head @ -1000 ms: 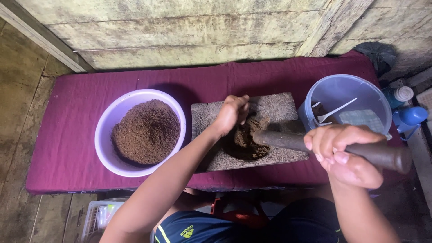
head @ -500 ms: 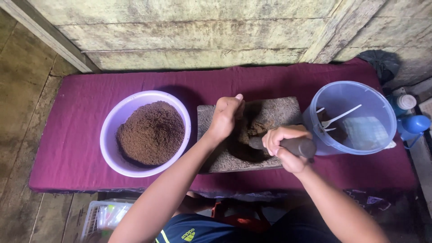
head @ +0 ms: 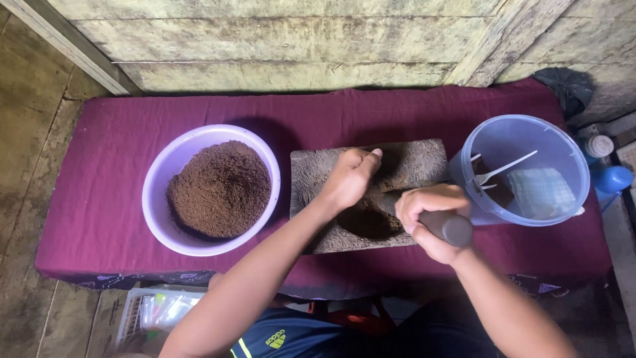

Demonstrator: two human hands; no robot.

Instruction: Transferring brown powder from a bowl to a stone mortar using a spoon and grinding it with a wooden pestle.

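Observation:
A flat grey grinding stone (head: pixel 411 166) lies on a maroon cloth (head: pixel 99 199), with a dark brown paste (head: pixel 368 222) on its middle. My right hand (head: pixel 434 219) is wrapped around a dark stone roller (head: pixel 450 229), whose far end rests on the paste. My left hand (head: pixel 351 176) is curled over the paste beside the roller's tip, fingers bent; what it touches is hidden. A lilac bowl (head: pixel 165 166) of brown ground powder (head: pixel 218 189) stands left of the stone.
A translucent blue tub (head: pixel 570 152) with a white fork and a folded cloth inside stands right of the stone. Small bottles (head: pixel 606 166) sit at the far right. A wooden plank wall runs behind. A plastic box (head: pixel 156 311) lies below the cloth's front edge.
My right hand has drawn the roller in from the far right, so its end now lies on the paste at the stone's middle. My left hand stayed on the stone.

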